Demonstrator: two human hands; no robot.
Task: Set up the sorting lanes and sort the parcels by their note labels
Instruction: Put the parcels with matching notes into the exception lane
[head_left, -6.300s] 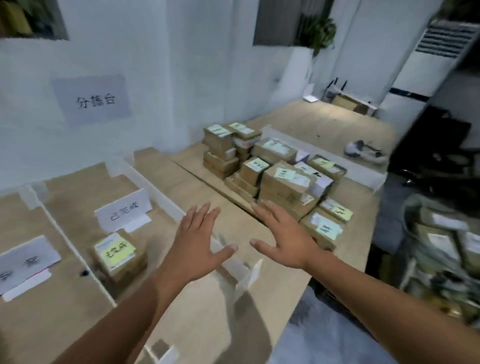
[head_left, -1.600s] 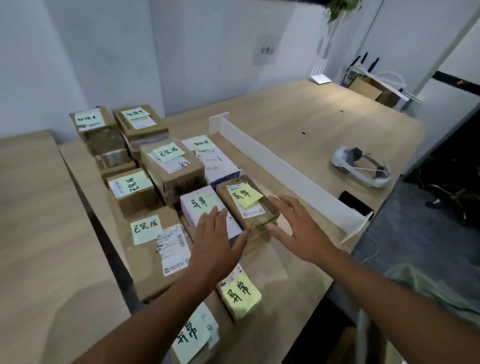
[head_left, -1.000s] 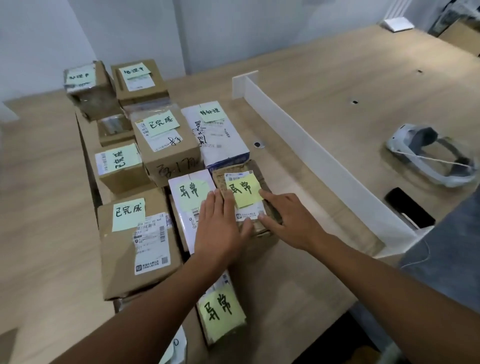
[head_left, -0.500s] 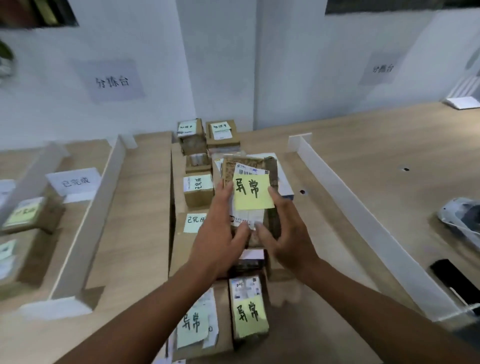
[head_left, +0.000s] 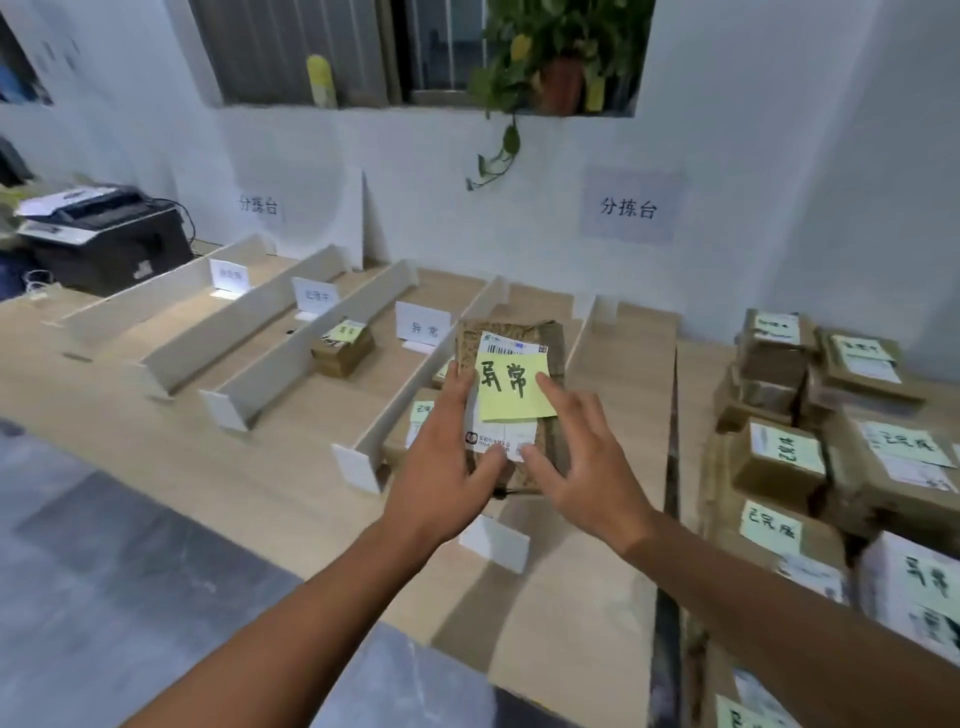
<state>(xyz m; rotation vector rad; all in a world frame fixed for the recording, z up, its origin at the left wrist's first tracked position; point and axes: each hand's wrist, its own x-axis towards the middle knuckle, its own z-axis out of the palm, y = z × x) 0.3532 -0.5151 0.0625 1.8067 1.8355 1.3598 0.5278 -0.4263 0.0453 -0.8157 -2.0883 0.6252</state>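
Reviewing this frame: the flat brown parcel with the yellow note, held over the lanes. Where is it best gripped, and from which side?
Probably by its two long side edges, coming from the near end. The parcel is flat and tilted face-up, so edge grips leave the note readable. The left hand grips the left edge; the right hand only touches the front.

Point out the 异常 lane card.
Head view, left of centre: the 异常 lane card stands in its lane between a small noted parcel and the held parcel.

The parcel (head_left: 511, 395) is off the pile (head_left: 779, 457) and now above the sorting lanes (head_left: 291, 358); left hand (head_left: 441, 467) grips it, right hand (head_left: 587, 467) touches it.
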